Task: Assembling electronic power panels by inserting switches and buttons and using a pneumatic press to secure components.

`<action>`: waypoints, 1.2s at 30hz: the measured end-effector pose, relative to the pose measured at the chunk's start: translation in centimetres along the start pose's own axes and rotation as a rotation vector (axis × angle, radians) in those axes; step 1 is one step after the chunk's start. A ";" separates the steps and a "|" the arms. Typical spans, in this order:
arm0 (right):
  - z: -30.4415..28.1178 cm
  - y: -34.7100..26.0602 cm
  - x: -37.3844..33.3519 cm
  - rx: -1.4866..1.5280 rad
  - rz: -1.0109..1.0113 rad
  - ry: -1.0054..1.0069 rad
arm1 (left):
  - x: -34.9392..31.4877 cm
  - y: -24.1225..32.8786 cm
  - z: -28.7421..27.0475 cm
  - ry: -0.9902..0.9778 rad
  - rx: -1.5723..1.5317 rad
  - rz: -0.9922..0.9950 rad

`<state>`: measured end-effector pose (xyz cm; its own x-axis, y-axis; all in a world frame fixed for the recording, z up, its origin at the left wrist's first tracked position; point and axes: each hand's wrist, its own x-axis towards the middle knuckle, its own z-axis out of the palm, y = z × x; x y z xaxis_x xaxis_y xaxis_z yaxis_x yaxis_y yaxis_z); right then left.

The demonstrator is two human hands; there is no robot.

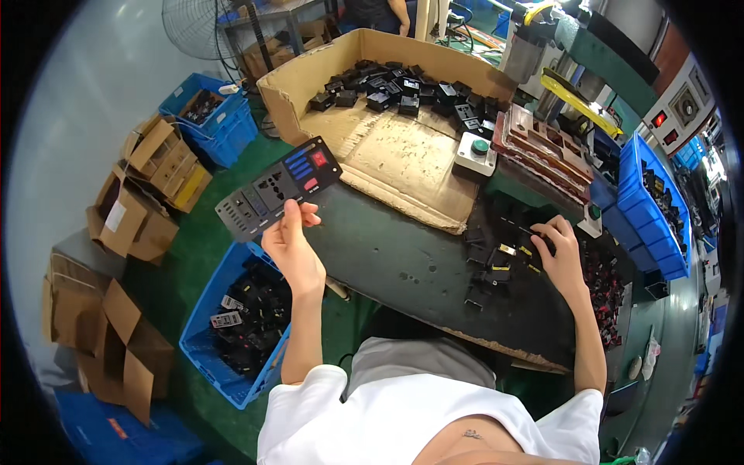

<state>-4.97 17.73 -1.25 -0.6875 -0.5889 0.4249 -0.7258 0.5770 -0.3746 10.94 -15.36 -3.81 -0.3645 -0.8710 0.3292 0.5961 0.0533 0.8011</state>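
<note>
Raised over the left end of the dark worktable (372,252), my left hand (294,246) pinches a black socket panel (275,188) by its near edge. The panel has a multi-hole outlet, a red switch and blue slots, and it is tilted. At the table's right side, my right hand (559,252) reaches down among small black plastic parts (488,260), some with yellow pieces on them. Its fingers are bent together at a small dark part, whose kind is too small to make out.
Beyond the table's middle stands an open cardboard box (403,167) with black modules (380,89). A green-button box (475,153) sits beside a press with brown fixture plates (546,147). Blue crates (232,372) of parts stand left and right (655,205). Cartons (116,333) line the left floor.
</note>
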 end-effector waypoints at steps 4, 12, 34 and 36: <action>-0.1 -0.6 0.2 -0.056 -0.057 0.016 | 0.8 0.6 -1.2 0.117 -0.019 0.097; -0.7 -0.3 0.8 -0.256 -0.222 0.101 | 2.5 1.3 -4.1 0.371 -0.002 0.292; -4.1 3.3 11.2 -0.504 -0.473 0.354 | 20.3 -16.7 15.8 -0.885 1.364 0.371; -3.4 5.0 12.6 -0.412 -0.183 0.116 | 20.0 -16.9 16.9 -0.918 1.455 0.410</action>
<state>-17.12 15.13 5.05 -0.5247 -0.6483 0.5517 -0.7486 0.6600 0.0637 -18.55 -25.39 -2.34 -0.9199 -0.1897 0.3433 -0.1301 0.9733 0.1892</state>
